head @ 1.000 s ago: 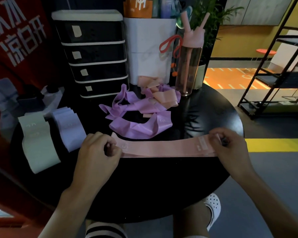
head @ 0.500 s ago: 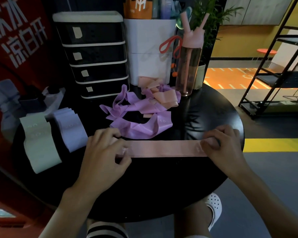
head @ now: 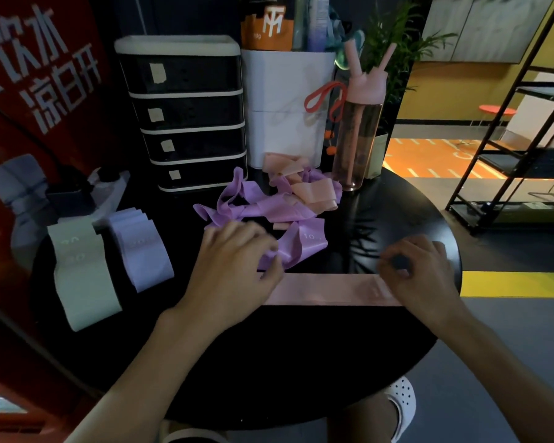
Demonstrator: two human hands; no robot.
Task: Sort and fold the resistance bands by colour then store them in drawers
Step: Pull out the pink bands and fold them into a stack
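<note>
**Crosswise: the pink band runs hand to hand**

Plainly, the left hand [head: 234,270] lies palm down over the left end of the pink band [head: 330,289]. Its fingers are bent and their tips reach onto the loose purple band [head: 301,247] just behind. Whether it grips the end or only presses on it cannot be told, since that end is hidden under the palm.

The right hand [head: 422,276] sits at the opposite end, fingers curled and thumb close to the forefinger. Blur keeps me from saying whether it pinches the band's edge.

Between the 2 hands the band lies flat on the worktop [head: 301,362], near its front edge. Its long axis runs straight left to right, so each hand is nearest to 1 end. A fold would most likely carry 1 end along that axis to meet the other.

Further out, a folded green stack [head: 84,276] and a lilac stack [head: 144,254] lie side by side at the left. The tangled peach bands [head: 314,190] lie behind the purple one, unsorted. The drawer unit [head: 186,116] stands at the back left with all 4 drawers closed.
</note>
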